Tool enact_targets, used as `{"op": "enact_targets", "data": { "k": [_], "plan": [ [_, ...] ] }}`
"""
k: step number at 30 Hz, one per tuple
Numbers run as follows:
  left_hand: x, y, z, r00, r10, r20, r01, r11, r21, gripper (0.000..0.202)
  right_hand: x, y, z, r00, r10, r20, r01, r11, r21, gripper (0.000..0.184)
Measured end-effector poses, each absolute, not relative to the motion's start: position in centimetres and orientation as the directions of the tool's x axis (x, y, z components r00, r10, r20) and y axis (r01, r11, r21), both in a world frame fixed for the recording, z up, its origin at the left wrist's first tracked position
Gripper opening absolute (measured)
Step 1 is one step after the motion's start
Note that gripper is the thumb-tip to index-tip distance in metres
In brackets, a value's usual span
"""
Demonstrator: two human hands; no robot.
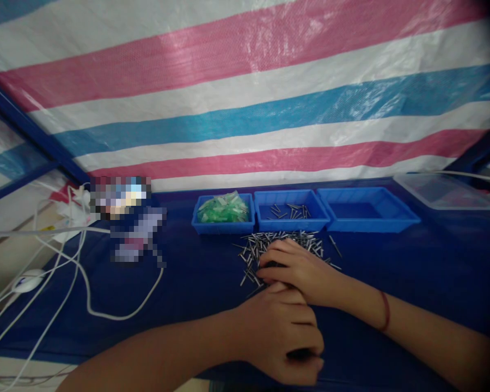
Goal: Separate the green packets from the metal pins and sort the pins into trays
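Observation:
A loose pile of thin metal pins (255, 253), which look like blind rivets, lies on the dark blue tabletop. Over this pile reaches my right hand (296, 267), its fingers apart and bent, the tips among the pins. Closer to me, my left hand (286, 332) is closed with curled fingers; whatever it may hold is hidden. The two hands meet or overlap near the left hand's knuckles. Just behind the pile, a blue bin (292, 224) contains several similar pins.
Left of that bin stands a blue bin (222, 227) of green plastic packets; to its right, another blue bin (371, 223). A clear plastic lid (445, 193) lies at the far right. White cables (118, 317) loop across the left side. A striped sheet (228, 125) hangs behind.

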State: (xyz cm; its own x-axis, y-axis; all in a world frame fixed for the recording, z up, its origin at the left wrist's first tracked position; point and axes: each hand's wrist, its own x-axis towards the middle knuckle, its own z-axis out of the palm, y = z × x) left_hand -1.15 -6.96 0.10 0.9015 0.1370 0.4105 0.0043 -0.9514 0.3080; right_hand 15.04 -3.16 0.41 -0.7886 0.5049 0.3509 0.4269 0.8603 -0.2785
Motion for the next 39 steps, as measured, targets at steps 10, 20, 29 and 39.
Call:
{"op": "enact_targets", "data": {
  "k": [10, 20, 29, 39],
  "plan": [
    [-1.26, -6.91, 0.12, 0.933, 0.177, 0.313, 0.064, -0.939, 0.338, 0.015, 14.70, -3.29, 0.51, -0.798, 0.498, 0.340, 0.459, 0.867, -0.193, 0.010],
    [-1.28, -7.07, 0.21, 0.931, 0.195, 0.307, 0.089, -0.941, 0.327, 0.016, 15.17, -3.17, 1.08, -0.801, 0.524, 0.288, 0.453, 0.846, -0.281, 0.008],
    [-1.28, -6.90, 0.26, 0.938, 0.209, 0.276, 0.107, -0.933, 0.343, 0.015, 14.80, -3.28, 0.68, -0.804, 0.525, 0.281, 0.488, 0.851, -0.194, 0.005],
    [-1.19, -6.84, 0.44, 0.945, 0.203, 0.258, 0.112, -0.939, 0.326, 0.015, 14.96, -3.20, 0.52, -0.773, 0.526, 0.355, 0.511, 0.848, -0.143, 0.012]
  ]
}}
